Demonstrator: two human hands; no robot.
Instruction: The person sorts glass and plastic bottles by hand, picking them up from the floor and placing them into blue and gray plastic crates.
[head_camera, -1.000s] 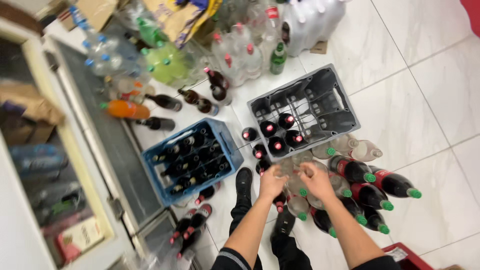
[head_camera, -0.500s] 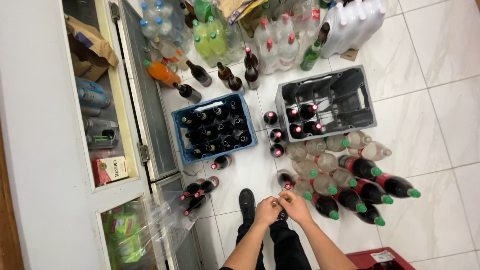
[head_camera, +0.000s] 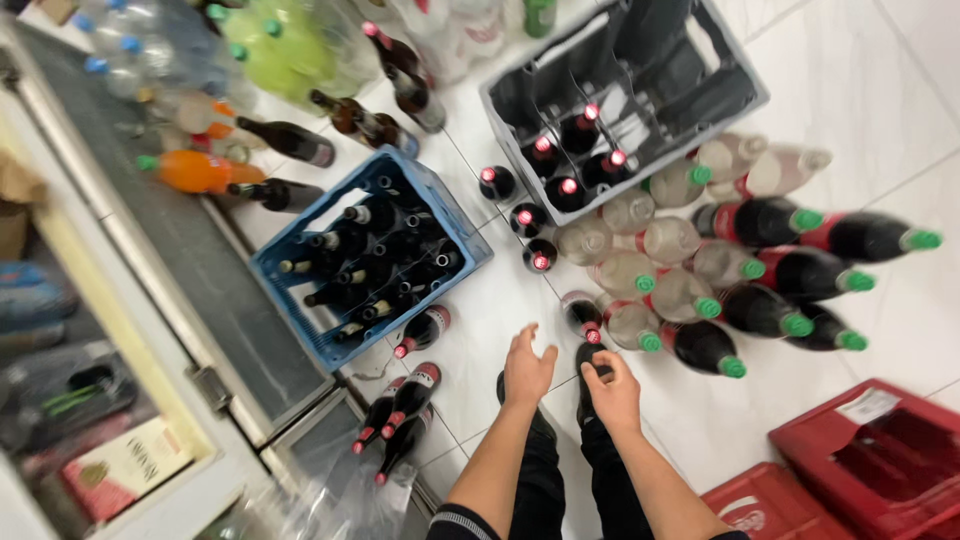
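Note:
My left hand (head_camera: 527, 368) hovers over the white tiled floor with its fingers spread and nothing in it. Beside it, my right hand (head_camera: 612, 392) hangs loosely open above my black shoe, also holding nothing. Nearest to both is a dark red-capped glass bottle (head_camera: 583, 314), standing just beyond the right fingertips. Further out stand three more red-capped bottles (head_camera: 527, 220). A blue crate (head_camera: 300, 330) full of dark bottles sits to the left. A grey crate (head_camera: 700, 100) at the back holds several red-capped bottles.
Large plastic bottles with green caps (head_camera: 760, 270) lie in a heap on the right. Red crates (head_camera: 880, 450) fill the bottom right corner. Dark bottles (head_camera: 405, 400) lie by the cooler's open door on the left. An orange bottle (head_camera: 195, 170) and green bottles (head_camera: 270, 50) lie at the back.
My hands were together near my body; now they are apart and reach further out over the floor. The view has moved in closer to the crates.

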